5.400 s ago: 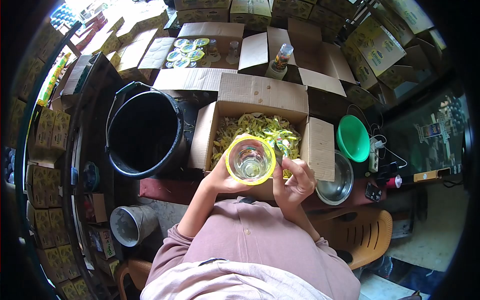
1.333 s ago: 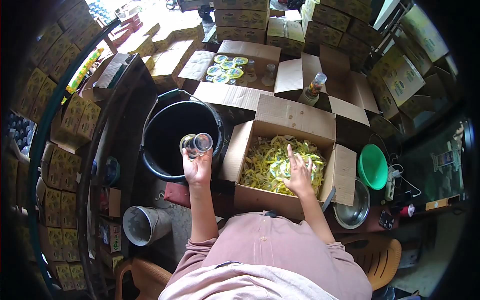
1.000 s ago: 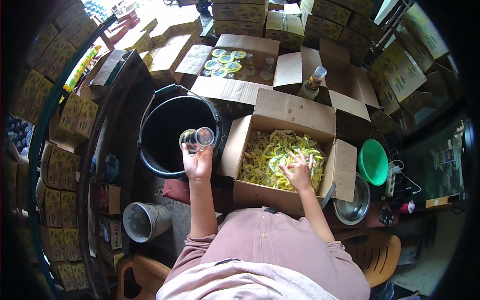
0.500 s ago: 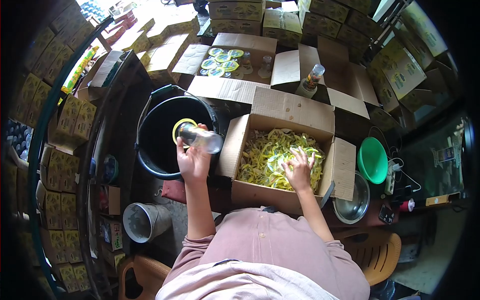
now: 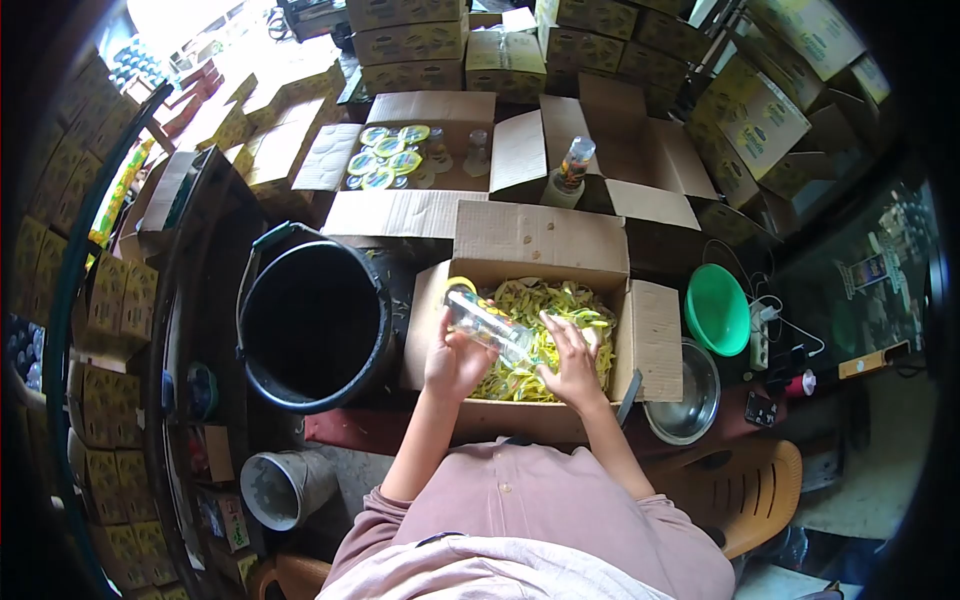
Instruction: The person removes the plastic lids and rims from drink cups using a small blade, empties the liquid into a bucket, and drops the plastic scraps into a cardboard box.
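My left hand (image 5: 457, 365) grips a clear bottle (image 5: 490, 322) that lies tilted above an open carton, its yellow-ringed end pointing up and left. My right hand (image 5: 574, 368) is at the bottle's other end, fingers spread and thumb apart; whether it touches the bottle I cannot tell. Beneath both hands, the carton (image 5: 540, 230) holds a heap of thin yellow-green tags (image 5: 545, 298). Part of the heap is hidden by my hands and the bottle.
A black bucket (image 5: 250, 335) stands left of the carton. Behind is another carton (image 5: 405, 212) with several yellow-topped bottles (image 5: 390, 157). One upright bottle (image 5: 572, 170) stands farther right. A green bowl (image 5: 717, 310) and a metal bowl (image 5: 690, 420) sit at the right.
My left hand has brought the bottle from over the black bucket rightward to the tag carton. My right hand now meets it near the bottle's end. The camera view has shifted.
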A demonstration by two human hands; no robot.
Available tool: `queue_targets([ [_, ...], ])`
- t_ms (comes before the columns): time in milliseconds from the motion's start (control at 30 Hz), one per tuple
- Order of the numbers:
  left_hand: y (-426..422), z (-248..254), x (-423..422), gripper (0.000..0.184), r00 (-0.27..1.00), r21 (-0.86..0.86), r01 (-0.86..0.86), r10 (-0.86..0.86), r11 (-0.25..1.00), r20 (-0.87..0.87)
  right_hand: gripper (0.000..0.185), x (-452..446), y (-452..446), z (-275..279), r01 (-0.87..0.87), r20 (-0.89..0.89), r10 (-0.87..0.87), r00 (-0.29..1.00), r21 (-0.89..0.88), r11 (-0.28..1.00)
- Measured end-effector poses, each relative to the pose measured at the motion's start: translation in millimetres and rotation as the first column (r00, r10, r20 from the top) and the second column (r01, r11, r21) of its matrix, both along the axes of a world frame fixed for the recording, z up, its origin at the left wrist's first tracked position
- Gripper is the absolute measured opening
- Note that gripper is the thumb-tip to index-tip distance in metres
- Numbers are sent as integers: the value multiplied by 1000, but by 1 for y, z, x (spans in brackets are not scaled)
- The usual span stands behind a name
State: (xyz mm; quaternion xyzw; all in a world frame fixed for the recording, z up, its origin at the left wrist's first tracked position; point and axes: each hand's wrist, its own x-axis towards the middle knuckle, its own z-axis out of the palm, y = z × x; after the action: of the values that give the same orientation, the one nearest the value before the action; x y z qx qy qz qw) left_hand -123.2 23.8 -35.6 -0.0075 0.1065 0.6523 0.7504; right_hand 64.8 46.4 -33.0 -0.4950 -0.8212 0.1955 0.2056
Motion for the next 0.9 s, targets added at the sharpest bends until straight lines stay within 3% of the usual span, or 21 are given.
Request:
queue_targets([
  [33,4,-6,4,44,997,-49,54,-51,997,49,84,0,1,6,-24,-93,22,995,-27,999],
  [67,7,-15,8,44,988,-106,117,-105,987,110,99,1,5,11,-160,-400,91,912,-143,977],
  [100,8,-13,15,43,985,-180,159,-144,971,96,91,0,4,13,-164,-522,54,851,-168,972],
  [167,10,-23,27,43,984,-236,176,-163,956,73,76,0,8,22,-151,-485,100,869,-68,986],
  [200,11,-31,30,43,967,-73,245,-238,967,90,61,0,11,17,-129,-454,136,880,46,991],
  [233,12,-35,32,45,973,-88,229,-228,969,29,56,1,12,18,-100,-439,85,894,-11,995],
  [300,14,-33,28,48,934,30,347,-349,937,74,51,5,22,5,5,-674,-80,734,-112,994],
  [333,12,-4,24,53,928,-154,358,-369,921,-48,50,8,36,7,45,-759,-51,649,-29,999],
  [400,8,8,9,55,900,33,225,-195,974,-390,51,17,71,29,108,-882,-162,442,-127,986],
  [433,5,22,-1,55,816,130,161,-58,978,-575,51,25,101,33,245,-850,-116,514,17,969],
  [467,2,36,-16,53,758,168,102,32,980,-651,51,32,131,50,290,-793,-35,608,180,940],
  [567,-7,40,-72,50,554,285,-185,339,941,-760,46,37,207,86,413,-727,-72,683,303,859],
  [600,-11,41,-87,49,464,281,-310,402,908,-789,42,35,229,97,380,-646,-12,763,434,817],
  [633,-16,42,-102,49,363,283,-428,450,858,-816,42,28,244,107,379,-629,-34,777,424,823],
  [767,-39,7,-161,38,159,208,-716,447,666,-880,44,8,301,91,299,-307,-169,937,448,843],
  [833,-46,-3,-173,34,194,91,-802,402,590,-895,42,1,325,57,275,-248,-193,949,359,892],
  [900,-43,-2,-173,32,134,132,-833,427,538,-894,39,-6,337,21,249,-293,-134,947,400,882],
])
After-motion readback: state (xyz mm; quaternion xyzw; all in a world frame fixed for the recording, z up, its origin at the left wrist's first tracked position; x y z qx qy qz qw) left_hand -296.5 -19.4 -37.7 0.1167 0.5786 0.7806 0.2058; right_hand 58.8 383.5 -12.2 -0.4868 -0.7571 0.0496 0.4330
